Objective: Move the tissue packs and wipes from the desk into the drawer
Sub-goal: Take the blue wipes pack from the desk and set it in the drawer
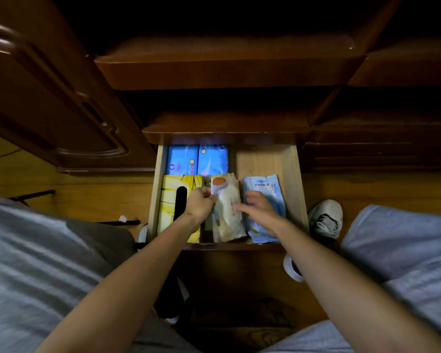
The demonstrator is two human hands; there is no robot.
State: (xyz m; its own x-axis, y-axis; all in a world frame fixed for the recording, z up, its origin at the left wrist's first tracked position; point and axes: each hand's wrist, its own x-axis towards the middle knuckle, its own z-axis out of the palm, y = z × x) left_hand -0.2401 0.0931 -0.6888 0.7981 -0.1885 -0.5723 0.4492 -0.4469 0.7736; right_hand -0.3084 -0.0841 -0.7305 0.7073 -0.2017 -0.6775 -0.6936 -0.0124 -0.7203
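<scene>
Two blue tissue packs point(197, 159) lie at the back of the open pale wooden drawer point(294, 184), beside a yellow box point(172, 197). Left hand point(201, 203) pinches the cream wipes pack point(227, 212); right hand point(261, 207) rests flat, fingers straight, on the light-blue wipes pack point(264, 184).

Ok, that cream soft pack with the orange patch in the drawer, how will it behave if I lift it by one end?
The cream soft pack with the orange patch looks wrinkled and pillowy, so it will probably flop and sag. Its film wrapper looks smooth, so it may slip from the left hand pinching its edge. It lies flat between neighbouring packs, so rolling seems unlikely.
</scene>
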